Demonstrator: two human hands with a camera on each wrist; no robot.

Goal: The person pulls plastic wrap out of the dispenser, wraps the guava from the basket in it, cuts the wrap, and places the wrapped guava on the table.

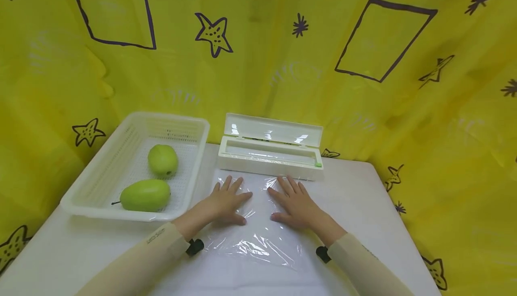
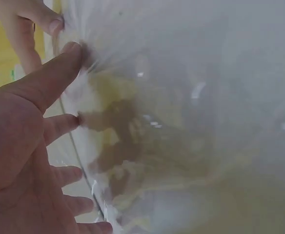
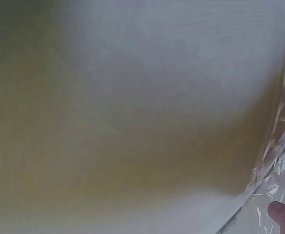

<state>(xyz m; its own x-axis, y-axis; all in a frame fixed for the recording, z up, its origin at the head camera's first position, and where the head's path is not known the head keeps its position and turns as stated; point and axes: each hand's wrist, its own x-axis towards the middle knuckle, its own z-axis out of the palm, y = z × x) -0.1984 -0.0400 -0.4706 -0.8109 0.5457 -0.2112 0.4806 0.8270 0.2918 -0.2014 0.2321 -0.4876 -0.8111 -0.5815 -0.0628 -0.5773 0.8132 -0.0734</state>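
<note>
A sheet of clear cling film (image 1: 258, 246) lies over the white table, wrinkled and shiny. Its far end reaches the front of a long white film dispenser box (image 1: 270, 163), whose lid (image 1: 274, 130) stands raised. My left hand (image 1: 226, 201) rests with spread fingers on the left part of the film. On the right part, my right hand (image 1: 296, 204) lies with its fingers spread too. Seen close in the left wrist view, the left hand (image 2: 20, 136) has straight fingers touching the film. Only fingertips (image 3: 277, 212) show at the right wrist view's lower right edge.
Left of the dispenser stands a white plastic basket (image 1: 198, 165) holding a green pear (image 1: 146, 195) and another rounded green fruit (image 1: 163, 160). The white table (image 1: 363, 206) ends at a yellow curtain (image 1: 258, 76) behind and on both sides.
</note>
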